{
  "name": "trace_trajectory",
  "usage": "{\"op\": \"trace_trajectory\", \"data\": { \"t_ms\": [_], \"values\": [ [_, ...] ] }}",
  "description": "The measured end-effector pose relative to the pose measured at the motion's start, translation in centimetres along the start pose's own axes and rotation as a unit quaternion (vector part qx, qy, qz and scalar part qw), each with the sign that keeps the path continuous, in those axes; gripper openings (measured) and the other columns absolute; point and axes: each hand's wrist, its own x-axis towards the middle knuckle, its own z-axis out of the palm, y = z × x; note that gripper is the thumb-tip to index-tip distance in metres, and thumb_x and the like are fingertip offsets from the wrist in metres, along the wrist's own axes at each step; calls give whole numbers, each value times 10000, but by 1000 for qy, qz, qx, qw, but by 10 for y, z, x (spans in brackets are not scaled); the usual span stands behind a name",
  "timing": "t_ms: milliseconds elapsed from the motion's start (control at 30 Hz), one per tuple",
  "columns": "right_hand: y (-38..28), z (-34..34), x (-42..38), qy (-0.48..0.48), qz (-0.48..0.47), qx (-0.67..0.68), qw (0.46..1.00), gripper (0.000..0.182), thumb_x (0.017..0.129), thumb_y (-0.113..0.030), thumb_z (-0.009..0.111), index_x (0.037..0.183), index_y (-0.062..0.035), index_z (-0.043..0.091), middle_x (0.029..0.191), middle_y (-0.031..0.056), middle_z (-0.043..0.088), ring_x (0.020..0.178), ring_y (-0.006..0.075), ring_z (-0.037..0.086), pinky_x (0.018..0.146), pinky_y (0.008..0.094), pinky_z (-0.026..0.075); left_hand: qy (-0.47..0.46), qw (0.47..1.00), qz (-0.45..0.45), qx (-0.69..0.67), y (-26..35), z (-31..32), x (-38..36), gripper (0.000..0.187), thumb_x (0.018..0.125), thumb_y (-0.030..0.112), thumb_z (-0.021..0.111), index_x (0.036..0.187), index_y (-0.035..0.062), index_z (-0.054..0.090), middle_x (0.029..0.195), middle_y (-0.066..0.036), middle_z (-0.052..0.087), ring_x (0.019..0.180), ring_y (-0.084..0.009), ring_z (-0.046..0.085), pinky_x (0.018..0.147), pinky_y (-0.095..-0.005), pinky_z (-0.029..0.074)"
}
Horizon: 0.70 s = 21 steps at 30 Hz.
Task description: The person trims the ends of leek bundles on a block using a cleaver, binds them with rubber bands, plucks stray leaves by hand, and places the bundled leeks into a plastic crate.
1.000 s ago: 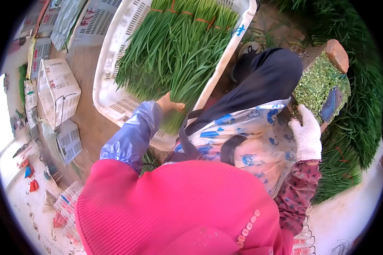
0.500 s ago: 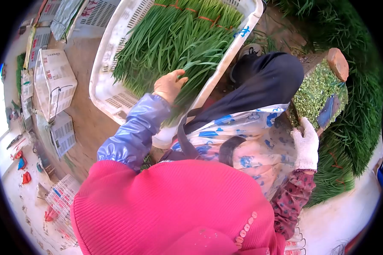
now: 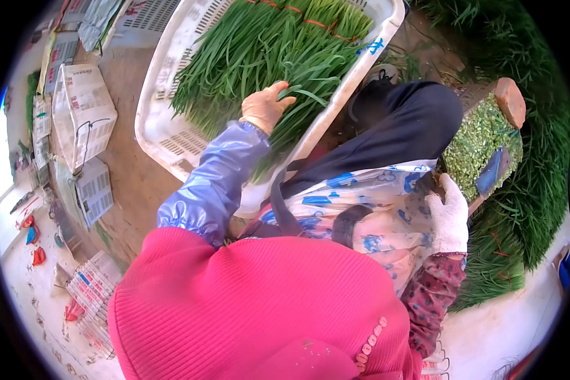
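Note:
My left hand [image 3: 264,109], in a tan glove, is over the near end of the green garlic chives [image 3: 247,69]. Its thumb and forefinger close around a few loose leaves. The chives lie in a white plastic crate [image 3: 147,107], with red-orange ties around the bundles at the far end. Low beside my right thigh is my right hand [image 3: 448,218], in a white glove, thumb spread from the fingers and holding nothing I can see. It is nearest a block covered with chopped green bits [image 3: 472,149]. On that block lie a flat blue-grey piece [image 3: 489,171] and a reddish brick [image 3: 510,101].
Heaps of loose chives [image 3: 548,126] line the right side, with a tied bundle [image 3: 494,278] below them. White crates [image 3: 85,117] stand on the floor at left. My bent knee [image 3: 434,111] lies between the crate and the block.
My left hand has moved slightly up and right over the chives. The right hand stays by the block, and the whole view has shifted a little.

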Motion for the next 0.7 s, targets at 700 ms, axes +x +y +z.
{"op": "trace_trajectory", "data": {
  "t_ms": [700],
  "values": [
    [21, 25, -1, -60, 51, 65, 995, 493, 830, -86, 644, 1311, 4, 586, 1181, 186, 671, 1029, 285, 663, 916, 363, 516, 167, 824, -89, -534, -40, -27, 56, 251, 871, 61, 744, 1104, 2, 672, 1027, -113, 711, 839, -168, 700, 704, -280, 581]
  ]
}}
